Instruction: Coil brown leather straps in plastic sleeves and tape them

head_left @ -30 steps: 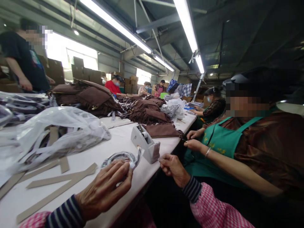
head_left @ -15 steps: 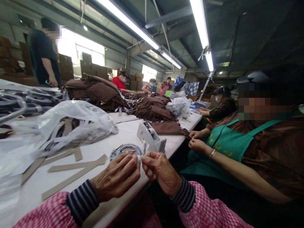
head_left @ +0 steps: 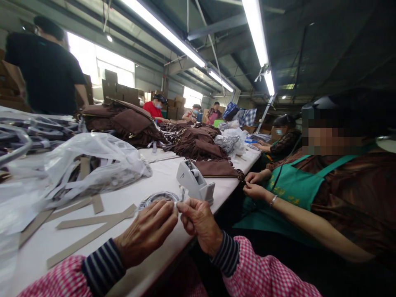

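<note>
Left hand [head_left: 147,232] pinches a grey coil [head_left: 157,197]; right hand [head_left: 200,222], thumb and finger pinched together, meets it beside a white tape dispenser [head_left: 194,182].

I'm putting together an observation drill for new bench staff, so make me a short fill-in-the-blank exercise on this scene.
The left hand and right hand come out of cuffs patterned with ____.
The hand nearer the tape dispenser is the ____ one.
The fringed items heaped on the table are coloured ____.
The nearest co-worker wears an apron coloured ____.

Missing words: stripes; right; brown; green.
</note>
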Tool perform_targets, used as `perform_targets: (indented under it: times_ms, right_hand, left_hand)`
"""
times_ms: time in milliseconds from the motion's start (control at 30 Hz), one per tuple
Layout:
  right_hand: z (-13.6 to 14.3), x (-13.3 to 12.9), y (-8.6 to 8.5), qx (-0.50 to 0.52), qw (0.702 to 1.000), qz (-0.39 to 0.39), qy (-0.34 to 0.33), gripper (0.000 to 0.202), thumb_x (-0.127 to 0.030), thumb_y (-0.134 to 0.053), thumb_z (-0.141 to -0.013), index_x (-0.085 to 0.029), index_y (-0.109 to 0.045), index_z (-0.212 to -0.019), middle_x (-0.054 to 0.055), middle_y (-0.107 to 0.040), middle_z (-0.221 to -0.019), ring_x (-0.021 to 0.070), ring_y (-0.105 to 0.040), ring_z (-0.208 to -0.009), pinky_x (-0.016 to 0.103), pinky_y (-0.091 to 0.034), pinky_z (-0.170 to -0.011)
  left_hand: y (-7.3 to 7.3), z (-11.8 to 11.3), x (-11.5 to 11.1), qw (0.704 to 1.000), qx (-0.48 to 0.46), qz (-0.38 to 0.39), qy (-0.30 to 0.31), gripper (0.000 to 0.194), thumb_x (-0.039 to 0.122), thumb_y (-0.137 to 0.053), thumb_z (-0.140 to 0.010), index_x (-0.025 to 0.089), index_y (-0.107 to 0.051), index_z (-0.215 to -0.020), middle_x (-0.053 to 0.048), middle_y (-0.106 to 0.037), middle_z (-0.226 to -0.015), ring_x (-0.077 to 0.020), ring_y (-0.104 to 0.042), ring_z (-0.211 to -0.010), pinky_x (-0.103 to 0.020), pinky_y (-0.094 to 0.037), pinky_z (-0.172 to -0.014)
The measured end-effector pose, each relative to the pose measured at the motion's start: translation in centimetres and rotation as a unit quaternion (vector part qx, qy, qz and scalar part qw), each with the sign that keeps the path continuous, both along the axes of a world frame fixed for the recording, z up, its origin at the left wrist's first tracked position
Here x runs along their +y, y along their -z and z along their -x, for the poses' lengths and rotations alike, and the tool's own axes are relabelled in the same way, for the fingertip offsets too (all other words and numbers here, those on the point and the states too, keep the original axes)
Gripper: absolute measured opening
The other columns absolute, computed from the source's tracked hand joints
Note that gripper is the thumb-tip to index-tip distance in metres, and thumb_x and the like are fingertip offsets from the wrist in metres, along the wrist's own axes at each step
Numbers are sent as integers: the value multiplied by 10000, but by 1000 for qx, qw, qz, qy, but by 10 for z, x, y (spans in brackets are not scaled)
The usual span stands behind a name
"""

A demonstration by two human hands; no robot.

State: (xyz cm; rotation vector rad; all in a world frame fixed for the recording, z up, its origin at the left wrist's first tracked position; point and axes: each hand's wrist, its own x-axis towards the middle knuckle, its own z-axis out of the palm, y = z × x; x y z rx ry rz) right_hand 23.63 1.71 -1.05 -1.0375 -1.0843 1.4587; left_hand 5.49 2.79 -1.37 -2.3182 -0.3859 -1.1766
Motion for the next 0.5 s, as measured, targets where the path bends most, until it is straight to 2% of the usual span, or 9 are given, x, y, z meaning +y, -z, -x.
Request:
perform_targets:
  times_ms: [100,200,333,400,500]
  right_hand:
    - [8,3,9,32,999,-20,22,528,-584,-857,-733,-186,-516,-670,-78,-497,-463,22,-304,-342,183,-125,-347]
    - [17,5,16,67,997,-26,20,565,-637,-823,-766,-189,-495,-663,-81,-469,-466,22,-297,-357,186,-130,-357]
    - [21,4,21,130,987,-95,3,525,-608,-807,-808,-186,-518,-691,-77,-484,-484,34,-326,-382,191,-195,-378]
    - [17,2,23,122,988,-97,1,495,-595,-812,-805,-180,-557,-712,-60,-527,-511,47,-364,-389,197,-219,-381]
    - [1,-1,25,31,995,-87,28,474,-587,-862,-735,-165,-646,-747,-42,-571,-549,69,-415,-413,210,-271,-399]
  left_hand:
    - [-3,-6,-1,997,-64,50,-16,194,63,-477,-1006,149,-648,-1030,-72,-700,-879,-191,-690,-826,-297,-592,-741]
    - [-9,-10,-3,988,-115,107,-7,166,83,-503,-1005,181,-635,-980,-34,-688,-843,-150,-684,-755,-236,-565,-693]
    - [-16,-11,-5,975,-132,176,3,109,242,-544,-1037,195,-624,-981,-6,-686,-826,-117,-683,-676,-192,-542,-634]
    - [-17,-10,-2,973,-138,183,-1,168,320,-528,-1052,205,-623,-973,3,-694,-810,-107,-683,-632,-178,-525,-595]
    - [-10,-8,8,974,-156,165,12,240,392,-504,-1062,213,-637,-974,-5,-723,-823,-114,-701,-615,-173,-514,-550]
